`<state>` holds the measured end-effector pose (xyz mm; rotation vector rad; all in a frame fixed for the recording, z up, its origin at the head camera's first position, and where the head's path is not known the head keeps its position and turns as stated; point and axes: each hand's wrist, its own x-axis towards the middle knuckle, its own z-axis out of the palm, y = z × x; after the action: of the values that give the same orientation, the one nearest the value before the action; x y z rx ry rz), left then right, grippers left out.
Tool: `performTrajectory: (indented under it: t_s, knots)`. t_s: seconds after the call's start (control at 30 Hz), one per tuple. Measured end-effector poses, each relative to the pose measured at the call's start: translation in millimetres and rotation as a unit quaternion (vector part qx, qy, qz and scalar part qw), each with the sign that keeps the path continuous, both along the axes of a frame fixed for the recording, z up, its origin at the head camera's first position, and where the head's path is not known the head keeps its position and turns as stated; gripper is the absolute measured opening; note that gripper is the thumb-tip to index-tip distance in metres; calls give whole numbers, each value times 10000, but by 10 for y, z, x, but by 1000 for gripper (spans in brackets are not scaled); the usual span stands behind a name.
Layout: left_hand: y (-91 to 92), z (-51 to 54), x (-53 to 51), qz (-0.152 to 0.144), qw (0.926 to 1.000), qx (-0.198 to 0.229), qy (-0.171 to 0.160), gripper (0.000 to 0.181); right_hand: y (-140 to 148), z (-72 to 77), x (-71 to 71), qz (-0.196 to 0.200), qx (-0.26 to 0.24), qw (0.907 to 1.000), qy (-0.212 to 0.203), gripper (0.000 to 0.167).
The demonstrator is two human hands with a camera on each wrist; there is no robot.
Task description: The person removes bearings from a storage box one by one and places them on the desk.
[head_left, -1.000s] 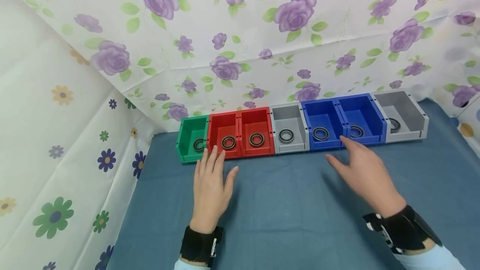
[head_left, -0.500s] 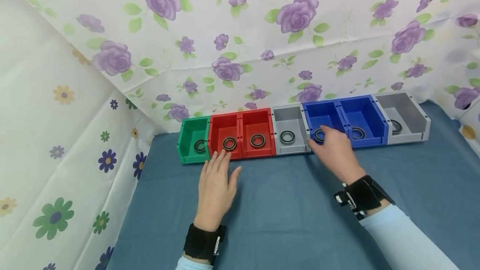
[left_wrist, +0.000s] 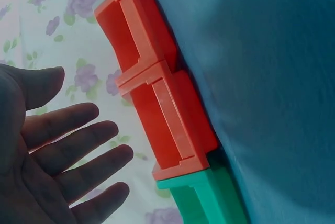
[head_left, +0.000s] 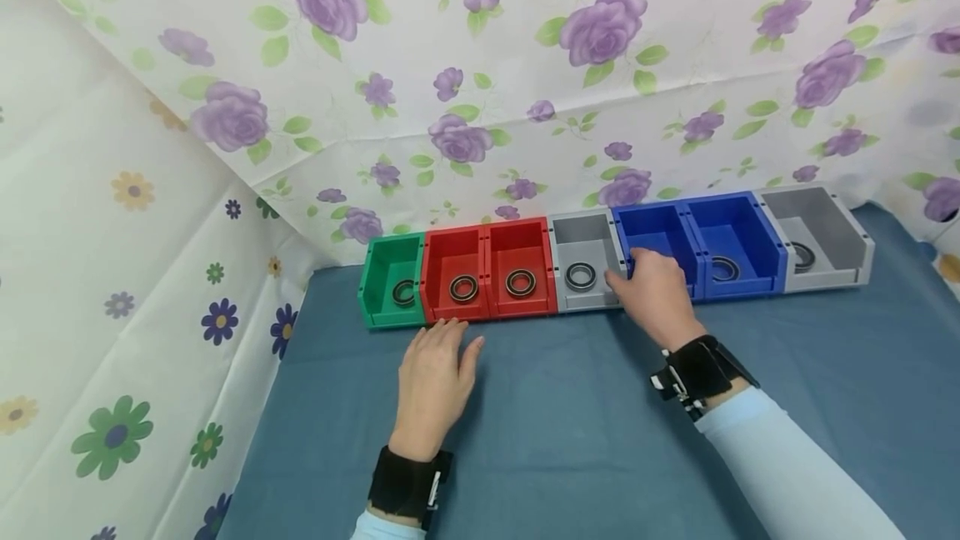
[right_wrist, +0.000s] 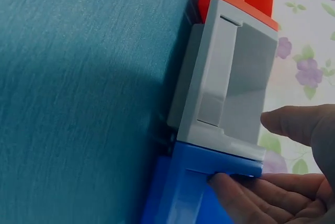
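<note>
My left hand (head_left: 431, 386) hovers over the cloth in front of the green bin (head_left: 393, 252) and the left red bin (head_left: 454, 248). In the left wrist view its fingers are spread, holding nothing. My right hand (head_left: 658, 297) reaches into the left blue bin (head_left: 647, 219); its thumb stands apart, toward the grey bin (head_left: 581, 229) beside it. No bearing shows in that hand in the right wrist view, and the blue bin's floor is hidden. Ball bearings lie in the other bins: one bearing (head_left: 581, 277) in the middle grey bin, another bearing (head_left: 521, 282) in the right red bin.
The bins form one row along the flowered curtain (head_left: 465, 65). Right of my right hand stand another blue bin (head_left: 738, 232) with a bearing (head_left: 724, 269) and an end grey bin (head_left: 821, 227) with a bearing (head_left: 803, 257). Blue cloth (head_left: 540, 440) covers the table.
My right hand has moved left from in front of the blue bins and into the left blue bin, covering its bearing. My left hand has drawn back slightly from the bins.
</note>
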<state>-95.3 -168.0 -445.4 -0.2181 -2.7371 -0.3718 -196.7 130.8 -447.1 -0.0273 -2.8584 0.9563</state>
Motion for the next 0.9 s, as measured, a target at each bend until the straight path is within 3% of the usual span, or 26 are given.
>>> performTrajectory:
  t_s: [0.2,0.43,0.67,0.9]
  knots:
    - [-93,54,-81,49,9998,-61,160,39,0,-3,-31,-47,-124,9997,195,47]
    - [-266,190,-270,154,9993,93,342,46,14,8,-54,-168,-54,9998,136,25]
    - [-453,269,-514,441,9985,335,-25,59,54,16,-68,-251,-144,9996,38,40]
    - [-669,177,-752,602,9958,519,-444,68,38,11,-74,-271,-290,9992,-100,34]
